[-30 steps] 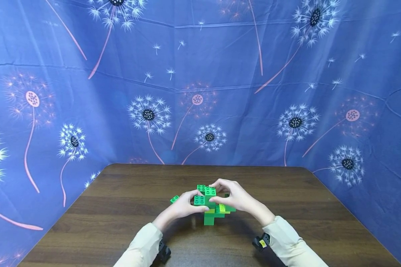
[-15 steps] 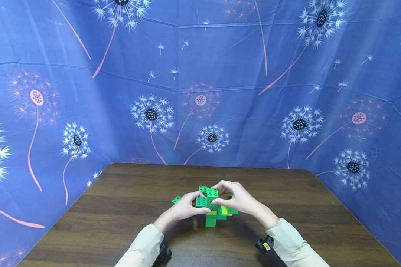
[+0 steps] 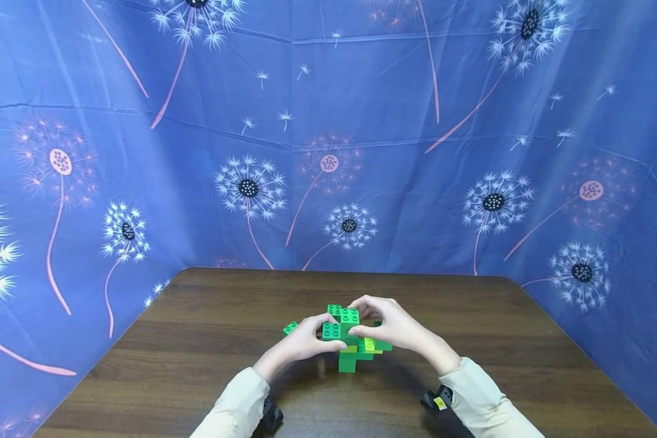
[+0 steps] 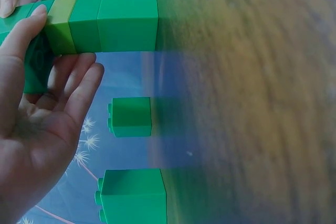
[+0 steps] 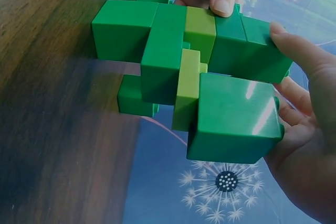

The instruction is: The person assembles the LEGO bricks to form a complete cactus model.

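A stepped structure of green and yellow-green toy building bricks (image 3: 347, 363) stands upright at the middle of the table, its single bottom brick lowest. My left hand (image 3: 302, 340) grips its upper left part, thumb on the front and fingers behind, as the left wrist view shows. On the other side my right hand (image 3: 390, 323) pinches the top green brick (image 3: 350, 317) between thumb and fingers. In the right wrist view that top brick (image 5: 262, 51) sits against the one under my left thumb. A yellow-green brick (image 5: 189, 90) and a large green brick (image 5: 239, 114) jut out sideways.
Loose green bricks rest on the table beyond my left hand: a smaller brick (image 4: 131, 116) and a nearer brick (image 4: 134, 198). The brown wooden table (image 3: 197, 304) ends at a blue dandelion-print cloth (image 3: 416, 213). A black camera device (image 3: 437, 400) is on my right wrist.
The whole head view has shifted slightly, so everything sits a little further right. Both hands keep their hold on the bricks.
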A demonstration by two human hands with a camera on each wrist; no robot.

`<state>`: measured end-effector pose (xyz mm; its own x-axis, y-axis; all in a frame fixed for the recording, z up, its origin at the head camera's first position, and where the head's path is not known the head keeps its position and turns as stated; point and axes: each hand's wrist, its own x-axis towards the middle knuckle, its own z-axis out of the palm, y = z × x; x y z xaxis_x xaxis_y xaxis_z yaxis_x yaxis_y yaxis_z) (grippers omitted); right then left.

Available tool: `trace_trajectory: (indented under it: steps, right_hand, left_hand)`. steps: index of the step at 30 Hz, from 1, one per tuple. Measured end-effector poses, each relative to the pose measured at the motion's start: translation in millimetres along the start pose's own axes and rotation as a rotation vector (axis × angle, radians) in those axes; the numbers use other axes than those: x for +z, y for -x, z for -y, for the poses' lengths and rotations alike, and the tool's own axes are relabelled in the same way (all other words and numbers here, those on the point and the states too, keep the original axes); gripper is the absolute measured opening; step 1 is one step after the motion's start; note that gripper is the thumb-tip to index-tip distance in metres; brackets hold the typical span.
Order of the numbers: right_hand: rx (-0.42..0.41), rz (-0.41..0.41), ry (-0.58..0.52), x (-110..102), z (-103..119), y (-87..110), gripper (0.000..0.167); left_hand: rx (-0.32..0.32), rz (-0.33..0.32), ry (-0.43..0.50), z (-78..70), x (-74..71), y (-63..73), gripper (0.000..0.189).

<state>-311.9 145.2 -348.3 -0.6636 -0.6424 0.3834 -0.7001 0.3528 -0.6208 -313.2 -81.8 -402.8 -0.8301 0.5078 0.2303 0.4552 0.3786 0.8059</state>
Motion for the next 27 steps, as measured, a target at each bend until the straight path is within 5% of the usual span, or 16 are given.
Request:
trace_trajectory:
  steps: [27]
  right_hand:
    - [-0.017, -0.098, 0.113, -23, -25, 14.6, 0.024]
  left_hand:
    - [-0.054, 0.017, 0.005, 0.0, 0.8, 1.0, 0.028]
